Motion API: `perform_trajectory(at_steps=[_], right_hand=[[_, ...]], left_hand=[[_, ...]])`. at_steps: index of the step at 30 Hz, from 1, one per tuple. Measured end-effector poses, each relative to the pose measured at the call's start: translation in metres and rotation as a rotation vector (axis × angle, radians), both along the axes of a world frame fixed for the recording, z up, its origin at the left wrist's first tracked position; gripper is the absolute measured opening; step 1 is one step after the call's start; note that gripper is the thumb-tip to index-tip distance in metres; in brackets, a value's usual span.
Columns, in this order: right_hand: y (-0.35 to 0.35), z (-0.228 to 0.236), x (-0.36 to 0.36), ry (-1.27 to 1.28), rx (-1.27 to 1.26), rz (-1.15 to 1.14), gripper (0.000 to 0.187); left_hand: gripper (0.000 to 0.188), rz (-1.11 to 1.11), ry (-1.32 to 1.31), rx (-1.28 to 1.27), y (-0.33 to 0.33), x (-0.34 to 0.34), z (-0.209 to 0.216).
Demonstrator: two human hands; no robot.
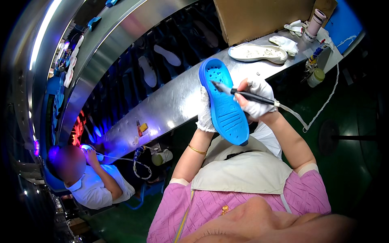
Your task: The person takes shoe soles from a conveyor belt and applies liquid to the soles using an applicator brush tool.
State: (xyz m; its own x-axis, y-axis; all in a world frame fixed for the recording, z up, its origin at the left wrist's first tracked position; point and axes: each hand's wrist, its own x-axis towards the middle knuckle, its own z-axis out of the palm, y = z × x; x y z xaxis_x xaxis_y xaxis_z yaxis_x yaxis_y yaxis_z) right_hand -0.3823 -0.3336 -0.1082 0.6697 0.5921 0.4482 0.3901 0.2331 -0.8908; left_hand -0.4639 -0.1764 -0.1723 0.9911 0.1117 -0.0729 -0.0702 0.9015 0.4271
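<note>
A bright blue shoe sole [228, 111] with round holes and ridges is held up over the bench edge, its hollow inner side facing me. My left hand [205, 111], in a white glove, grips it by its left side; most of those fingers are hidden behind it. In my right hand [259, 93], also gloved with bare fingertips, is a black-handled brush [259, 98] fed by a pale hose. The brush's grey tip lies over the sole's upper part, near the holes. A white sole [259, 53] rests on the metal bench beyond my right hand.
The metal bench [178, 97] curves across; beyond it lie insole-shaped pieces [167, 55] on a dark surface. A white cloth [284, 44], pink tumbler [315, 25] and cardboard [263, 18] stand at far right. The hose [326, 109] hangs at right. Another person [97, 186] sits at left.
</note>
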Motion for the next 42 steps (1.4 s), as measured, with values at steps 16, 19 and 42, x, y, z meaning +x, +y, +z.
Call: perform_trajectory(at_steps=[16,19,42], right_hand=[[-0.005,0.002,-0.017,-0.107,-0.173,0.194,0.016],[-0.008,0.004,-0.019,0.011,-0.147,0.081,0.017],[-0.008,0.009,-0.017,0.281,-0.172,0.236,0.013]], left_hand=[[0.075,0.138,-0.030,0.084,0.016,0.010,0.018],[0.074,0.101,-0.067,0.036,0.025,0.011,0.018],[0.089,-0.022,-0.403,-0.167,0.013,0.011,0.025]])
